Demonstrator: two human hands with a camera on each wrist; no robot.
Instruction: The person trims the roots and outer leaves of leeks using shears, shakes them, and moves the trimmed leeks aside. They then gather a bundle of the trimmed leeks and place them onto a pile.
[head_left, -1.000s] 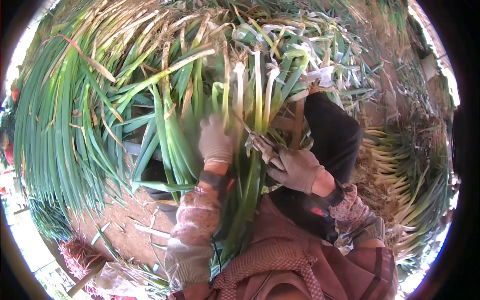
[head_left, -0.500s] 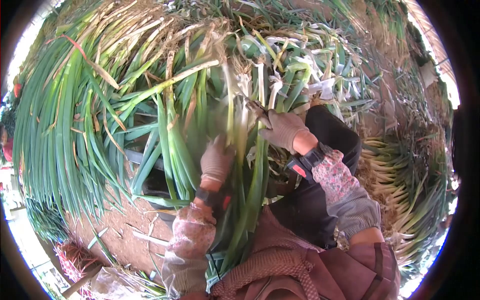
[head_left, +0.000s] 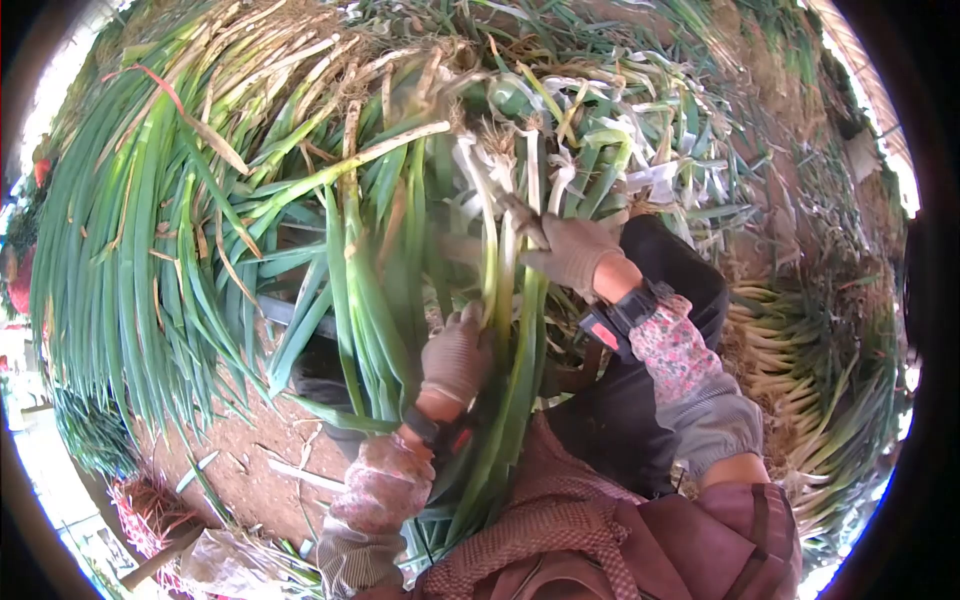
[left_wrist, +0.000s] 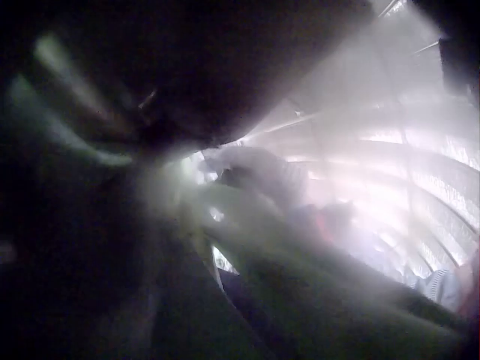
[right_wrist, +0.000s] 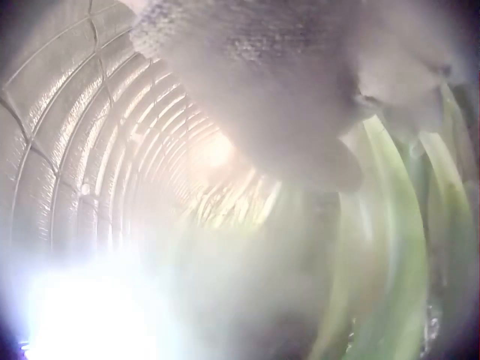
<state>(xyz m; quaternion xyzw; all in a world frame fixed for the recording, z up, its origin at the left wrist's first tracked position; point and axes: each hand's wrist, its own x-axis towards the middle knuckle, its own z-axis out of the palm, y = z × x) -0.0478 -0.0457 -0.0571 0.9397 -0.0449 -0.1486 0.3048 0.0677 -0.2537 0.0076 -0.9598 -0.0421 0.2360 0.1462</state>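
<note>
In the head view my gloved left hand (head_left: 455,358) grips a green onion (head_left: 489,250) by its lower green part. The pale root end of that stalk points away from me and leans left. Up and to the right, my gloved right hand (head_left: 578,252) holds a dark, thin-nosed tool that looks like an air blow gun (head_left: 527,222), its tip close to the pale stalks. Several white-stemmed onions lie beside it. The left wrist view is dark and blurred, with green leaves (left_wrist: 270,255) across it. Glove fabric and bright green leaves (right_wrist: 390,240) fill much of the right wrist view.
A thick heap of unpeeled green onions (head_left: 130,290) spreads over the left. Stripped leaves and pale skins (head_left: 660,150) pile up at the back. Bundled onions (head_left: 790,360) lie in a row at the right. Bare soil (head_left: 240,440) shows at lower left, near red strings (head_left: 145,515).
My left hand has drawn back toward my body and slightly right along the stalks. My right hand has moved forward with the tool. Among the stems, one pale stalk now leans left.
</note>
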